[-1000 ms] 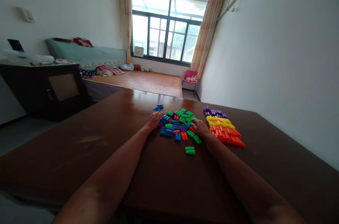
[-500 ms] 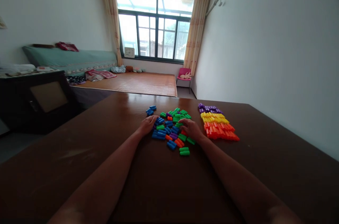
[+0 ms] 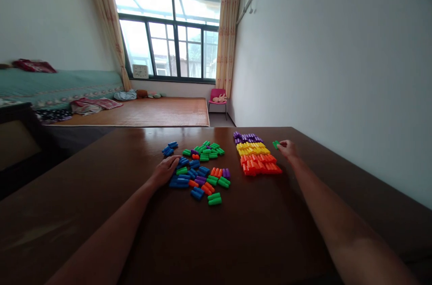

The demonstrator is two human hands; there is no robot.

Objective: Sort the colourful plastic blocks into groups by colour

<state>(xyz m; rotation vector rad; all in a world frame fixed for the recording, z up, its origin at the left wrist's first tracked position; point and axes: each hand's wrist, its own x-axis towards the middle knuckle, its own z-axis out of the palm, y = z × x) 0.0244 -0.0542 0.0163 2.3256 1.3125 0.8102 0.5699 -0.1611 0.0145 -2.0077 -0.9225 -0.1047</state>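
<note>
My right hand is out at the right of the table, its fingertips closed on a small green plastic block shaped like two joined tubes. Just left of it lie rows of like blocks: purple blocks at the back, then yellow blocks, then orange blocks. My left hand rests at the left edge of a loose mixed pile, fingers stretched out and touching blue blocks. Green blocks gather at the pile's back; orange, purple, blue and green ones lie scattered nearer me.
The dark brown table carries all the blocks. Beyond it are a bed with a woven mat, a pink chair and a window. A white wall runs along the right. A dark cabinet stands at the left.
My right hand has left the pile and moved right, past the coloured rows, with a green block in its fingers. The left hand stays by the blue blocks. The view has turned right.
</note>
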